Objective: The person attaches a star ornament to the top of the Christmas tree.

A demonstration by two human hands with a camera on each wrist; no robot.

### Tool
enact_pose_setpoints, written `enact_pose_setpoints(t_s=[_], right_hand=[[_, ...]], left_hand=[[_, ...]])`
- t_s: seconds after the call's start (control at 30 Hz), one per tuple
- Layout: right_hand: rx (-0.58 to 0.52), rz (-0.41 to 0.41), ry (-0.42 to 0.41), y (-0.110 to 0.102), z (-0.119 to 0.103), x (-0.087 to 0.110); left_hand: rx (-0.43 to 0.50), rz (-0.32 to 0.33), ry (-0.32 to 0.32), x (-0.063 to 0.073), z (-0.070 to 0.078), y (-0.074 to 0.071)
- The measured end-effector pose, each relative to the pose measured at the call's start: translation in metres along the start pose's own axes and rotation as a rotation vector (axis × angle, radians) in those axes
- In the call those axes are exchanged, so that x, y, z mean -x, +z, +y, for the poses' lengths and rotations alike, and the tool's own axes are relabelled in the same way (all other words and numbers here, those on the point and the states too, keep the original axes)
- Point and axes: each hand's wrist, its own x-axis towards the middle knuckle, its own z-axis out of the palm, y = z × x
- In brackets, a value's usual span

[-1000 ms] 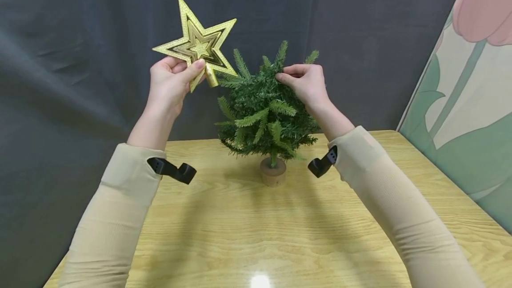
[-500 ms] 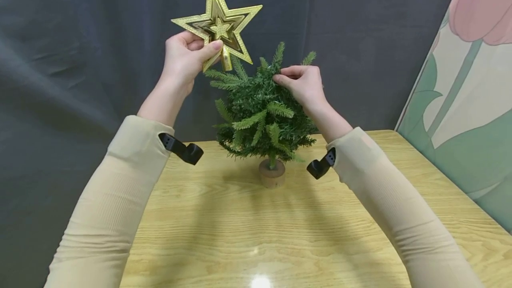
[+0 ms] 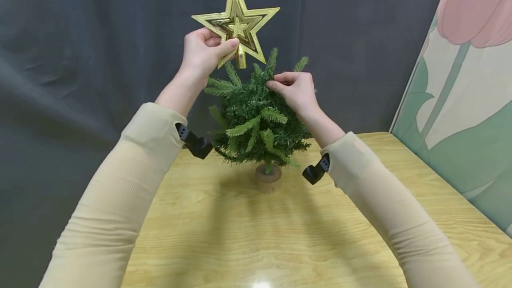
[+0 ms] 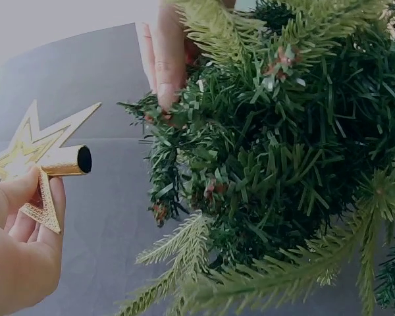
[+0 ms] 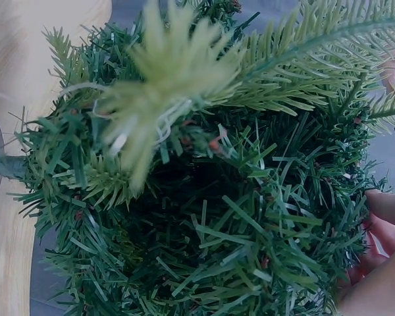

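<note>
My left hand (image 3: 202,54) pinches a gold star tree topper (image 3: 238,28) by its lower left point, thumb in front and fingers behind. The star stands upright above and left of the top of a small artificial Christmas tree (image 3: 256,119). In the left wrist view the open end of its hollow tube (image 4: 84,160) shows, apart from the branches. High on the tree's right side, my right hand (image 3: 296,92) pinches a green sprig near the top between thumb and fingers. The right wrist view has that hand (image 5: 382,250) at its right edge, partly behind needles.
The tree stands on a round wooden base (image 3: 268,180) on a wood-grain table (image 3: 240,234). Behind it hangs a dark grey curtain (image 3: 120,34). A panel with a painted tulip (image 3: 468,79) borders the table on the right.
The left hand has carried the star right and upward, close to the treetop, and the star now stands straighter. My right hand keeps its hold on the tree. The head view has shifted slightly.
</note>
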Motion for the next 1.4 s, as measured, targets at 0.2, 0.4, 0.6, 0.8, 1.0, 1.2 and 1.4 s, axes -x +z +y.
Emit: enact_pose_setpoints(t_s=[0.2,0.4,0.6,0.8,1.0,1.2,1.4], right_hand=[[0.006,0.027,-0.029,0.002,0.002,0.002],[0.018,0.015,-0.063,0.004,0.006,0.005],[0.020,0.023,-0.100,0.005,0.003,0.004],[0.026,0.002,-0.121,0.010,-0.005,0.007],[0.018,0.001,-0.129,0.013,-0.008,0.007],[0.009,0.007,-0.109,0.013,-0.008,0.006],[0.012,0.020,-0.105,0.014,-0.006,0.005]], left_hand=[[-0.044,-0.036,-0.003,-0.005,-0.001,0.010],[-0.087,-0.079,0.021,-0.005,-0.005,0.019],[-0.124,-0.094,0.049,-0.006,0.001,0.023],[-0.134,-0.113,0.055,-0.007,0.000,0.028],[-0.188,-0.109,0.078,-0.006,-0.003,0.030],[-0.191,-0.099,0.104,-0.007,-0.006,0.032],[-0.237,-0.106,0.062,-0.006,-0.016,0.034]])
